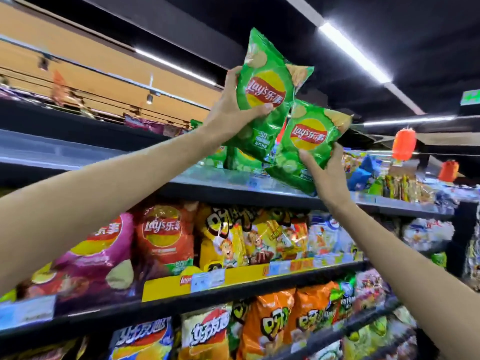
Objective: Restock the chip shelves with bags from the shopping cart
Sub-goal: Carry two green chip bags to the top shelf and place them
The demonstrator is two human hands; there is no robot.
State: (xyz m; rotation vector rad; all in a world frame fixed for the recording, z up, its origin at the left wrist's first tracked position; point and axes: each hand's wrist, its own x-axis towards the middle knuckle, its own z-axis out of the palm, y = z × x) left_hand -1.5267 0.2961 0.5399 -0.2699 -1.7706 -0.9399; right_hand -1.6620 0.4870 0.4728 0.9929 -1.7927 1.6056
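We are lifting two green bags to the top shelf [233, 178]; our left hand [231, 105] is gripping the upper green bag [265, 94]; our right hand [327, 172] is holding the lower green bag [309, 141] just above the shelf edge; some green bags [241, 159] are already standing there; the cart is out of view, so we cannot judge what remains

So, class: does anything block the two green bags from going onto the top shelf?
Partly. Green bags already stand on the top shelf, right behind the bags held by the left hand and right hand.
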